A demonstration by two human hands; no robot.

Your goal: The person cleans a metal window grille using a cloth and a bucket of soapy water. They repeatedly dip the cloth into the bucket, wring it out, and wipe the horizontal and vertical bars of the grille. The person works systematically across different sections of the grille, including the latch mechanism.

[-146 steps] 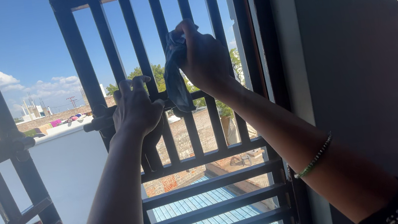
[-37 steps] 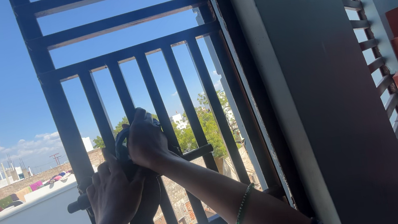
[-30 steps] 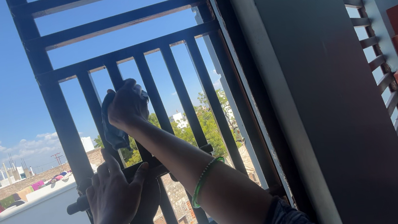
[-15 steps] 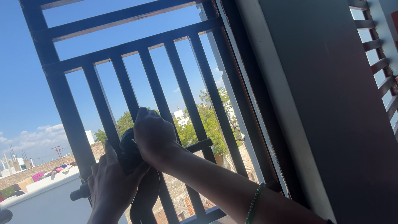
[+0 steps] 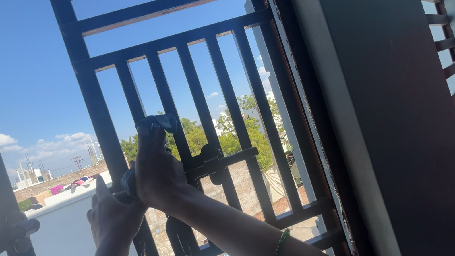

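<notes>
Plainly the wiping of one dark metal grille [image 5: 222,88] is in hand, low near its left edge by the bolt latch [image 5: 214,161]. One blue cloth [image 5: 156,123] is pinched in the right hand [image 5: 157,171], fingers closed on it against a bar. The left hand [image 5: 112,214] grips the frame. Next, a firm stroke along the bar seems called for.

No packages, labels, signs or screens, seemingly

Setting: upper-floor room of a house. Evidence: dark barred window grille [image 5: 203,119] with latch [image 5: 211,162], rooftops, trees and hung laundry [image 5: 67,187] outside below.
</notes>
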